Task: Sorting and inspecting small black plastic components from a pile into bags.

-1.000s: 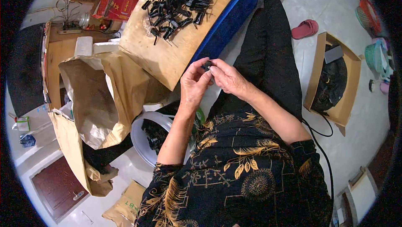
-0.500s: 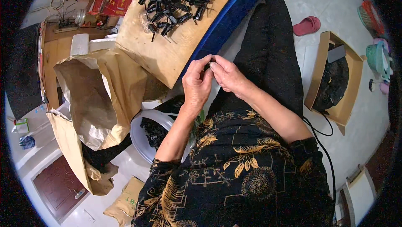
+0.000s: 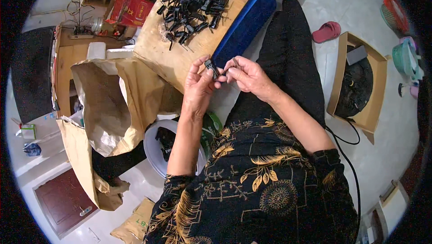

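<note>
My left hand [image 3: 198,86] and my right hand [image 3: 248,76] meet in front of my lap, both pinching one small black plastic part [image 3: 211,67] between the fingertips. Just beyond them lies a wooden board [image 3: 180,59] resting on a blue crate [image 3: 245,23]. A heap of several similar black parts [image 3: 193,3] is spread on the far end of the board.
A large brown paper sack [image 3: 108,109] stands open at my left, with a white bucket [image 3: 155,151] holding black parts beside my left forearm. A cardboard box [image 3: 360,82] with dark contents sits on the floor at the right, near a pink slipper [image 3: 327,31]. A black cable [image 3: 346,154] trails by my right arm.
Both hands stay together on the small black part, shifting only slightly; the fingers have turned it a little.
</note>
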Tool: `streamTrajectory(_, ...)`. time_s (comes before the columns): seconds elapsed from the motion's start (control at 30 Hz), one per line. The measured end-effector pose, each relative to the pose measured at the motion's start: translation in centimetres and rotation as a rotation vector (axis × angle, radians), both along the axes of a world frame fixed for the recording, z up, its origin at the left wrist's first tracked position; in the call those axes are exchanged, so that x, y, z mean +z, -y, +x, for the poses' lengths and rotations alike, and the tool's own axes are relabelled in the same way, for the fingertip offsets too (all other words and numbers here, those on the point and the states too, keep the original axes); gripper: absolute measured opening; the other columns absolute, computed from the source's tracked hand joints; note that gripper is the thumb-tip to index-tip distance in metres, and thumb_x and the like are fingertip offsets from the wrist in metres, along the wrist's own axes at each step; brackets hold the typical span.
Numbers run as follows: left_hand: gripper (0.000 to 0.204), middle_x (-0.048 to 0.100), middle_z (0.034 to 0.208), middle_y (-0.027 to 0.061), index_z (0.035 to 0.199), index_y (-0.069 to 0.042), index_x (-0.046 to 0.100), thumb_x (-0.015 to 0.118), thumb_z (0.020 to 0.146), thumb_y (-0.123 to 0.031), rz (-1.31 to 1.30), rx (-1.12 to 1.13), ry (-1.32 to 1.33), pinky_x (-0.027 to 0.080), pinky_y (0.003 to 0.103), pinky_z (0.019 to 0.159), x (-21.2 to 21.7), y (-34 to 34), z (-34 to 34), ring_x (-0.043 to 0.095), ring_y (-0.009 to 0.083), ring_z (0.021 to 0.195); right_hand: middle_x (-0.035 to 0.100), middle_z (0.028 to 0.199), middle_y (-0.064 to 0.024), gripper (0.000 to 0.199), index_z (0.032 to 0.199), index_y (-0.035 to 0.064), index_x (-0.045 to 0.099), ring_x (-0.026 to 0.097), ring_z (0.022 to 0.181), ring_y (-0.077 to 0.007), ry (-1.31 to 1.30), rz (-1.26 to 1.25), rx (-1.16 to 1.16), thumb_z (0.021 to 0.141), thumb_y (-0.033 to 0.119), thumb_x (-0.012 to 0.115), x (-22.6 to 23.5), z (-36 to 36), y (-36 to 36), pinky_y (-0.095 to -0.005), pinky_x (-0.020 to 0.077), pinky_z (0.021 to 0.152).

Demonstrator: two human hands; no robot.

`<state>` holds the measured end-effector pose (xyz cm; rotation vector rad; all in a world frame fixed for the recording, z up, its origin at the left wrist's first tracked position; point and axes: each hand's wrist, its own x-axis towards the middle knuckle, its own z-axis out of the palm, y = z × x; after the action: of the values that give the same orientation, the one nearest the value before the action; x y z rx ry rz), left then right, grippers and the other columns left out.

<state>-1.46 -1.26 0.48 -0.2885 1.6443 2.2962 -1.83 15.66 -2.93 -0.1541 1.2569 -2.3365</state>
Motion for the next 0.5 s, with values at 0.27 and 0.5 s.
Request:
streamTrajectory(0.27, 0.037, 0.061, 0.084, 0.0072, 0.121, -0.006, 0.041, 0.054, 0.086, -0.011, 0.005, -0.173, -0.016, 0.047, 0.02, 0.055, 0.7, -0.7, 0.7, 0.059, 0.0132, 0.065, 0.049, 0.067, 0.0053, 0.011, 0.089, 0.0086, 0.051, 0.038, 0.051, 0.0009, -0.009, -0.124, 0.014, 0.087, 0.019, 0.055, -0.5, 0.5, -0.8, -0.0147, 0.0264, 0.04)
streamTrajectory(0.5, 0.032, 0.058, 0.085, 0.0024, 0.116, -0.008, 0.046, 0.055, 0.086, -0.013, -0.097, -0.399, -0.01, 0.041, 0.018, 0.05, 1.9, -1.7, 0.8, 0.052, 0.0082, 0.057, 0.049, 0.066, 0.0044, 0.012, 0.087, 0.0085, 0.05, 0.035, 0.046, 0.0001, 0.074, -0.165, 0.128, 0.085, 0.017, 0.058, -1.0, 0.4, -1.9, -0.0145, 0.025, 0.037)
